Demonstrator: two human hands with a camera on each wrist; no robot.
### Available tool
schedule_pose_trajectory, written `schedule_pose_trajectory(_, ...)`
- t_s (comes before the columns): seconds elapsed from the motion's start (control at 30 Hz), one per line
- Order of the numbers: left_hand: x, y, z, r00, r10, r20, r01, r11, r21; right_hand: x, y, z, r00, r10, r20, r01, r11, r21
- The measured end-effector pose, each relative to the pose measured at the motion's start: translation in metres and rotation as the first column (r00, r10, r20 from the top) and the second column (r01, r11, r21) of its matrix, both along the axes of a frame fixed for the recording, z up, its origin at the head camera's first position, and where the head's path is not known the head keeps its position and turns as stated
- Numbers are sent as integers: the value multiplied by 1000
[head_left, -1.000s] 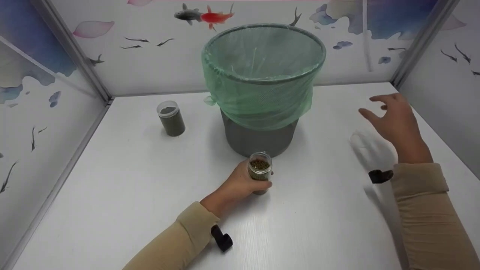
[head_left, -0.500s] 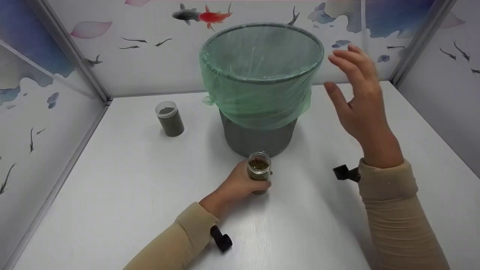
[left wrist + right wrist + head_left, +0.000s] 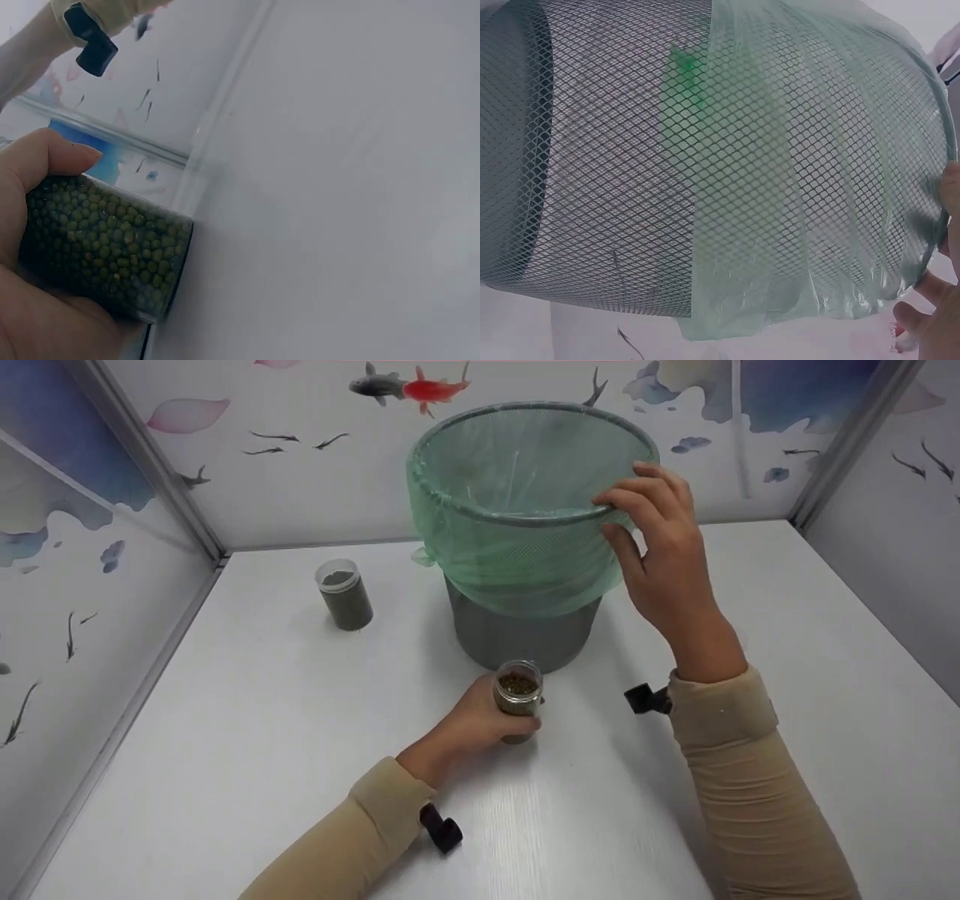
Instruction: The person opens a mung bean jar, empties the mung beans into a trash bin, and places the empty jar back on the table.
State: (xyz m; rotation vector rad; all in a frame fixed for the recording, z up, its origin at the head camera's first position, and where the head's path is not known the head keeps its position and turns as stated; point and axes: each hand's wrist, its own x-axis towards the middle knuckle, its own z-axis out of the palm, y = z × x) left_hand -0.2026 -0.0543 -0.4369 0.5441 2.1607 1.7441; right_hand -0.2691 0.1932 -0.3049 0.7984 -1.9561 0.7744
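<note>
Nearest us, in front of the bin, the left hand has its fingers curled round a clear jar of green beans, thumb across the near side. We see no lid, and the jar is upright, likely so the loose beans don't spill. Grip is round the side, below the mouth, which leaves the top free. Whether the base touches the surface or hangs just over it, we can't tell.

Bin next: mesh, upright, with a green liner folded over its rim and down the outside, presumably so the bag can't slip inside. At the bin's right side the right hand straddles that rim, fingers over the top and somewhat spread, thumb outside. Rim seems the handiest edge to take. Pinching or only touching? We can't tell.

Left of the bin and well apart from both hands, a second jar stands upright by itself, dark contents we can't identify, probably parked out of the way. Behind the bin, the back wall with painted fish closes off the surface.
</note>
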Motion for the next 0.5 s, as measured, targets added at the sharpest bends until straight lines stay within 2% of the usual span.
schedule_pose_trajectory(0.13, -4, -8, 12, 999, 42, -10, -42, 999, 5, 0, -2, 1, 999, -2, -44, 1, 1000, -22)
schedule_pose_trajectory(0.3, -7, -25, 37, 993, 98, -61, -97, 995, 19, 2, -5, 2, 999, -8, -41, 5, 998, -60)
schedule_pose_trajectory(0.4, -10, -40, 54, 984, 162, -76, -161, 987, 18, 4, -5, 4, 999, -8, -38, 6, 998, -64)
schedule_pose_trajectory(0.5, -13, -56, 69, 964, 254, -76, -253, 967, 20, 5, -5, 5, 999, 8, -48, -10, 999, -46)
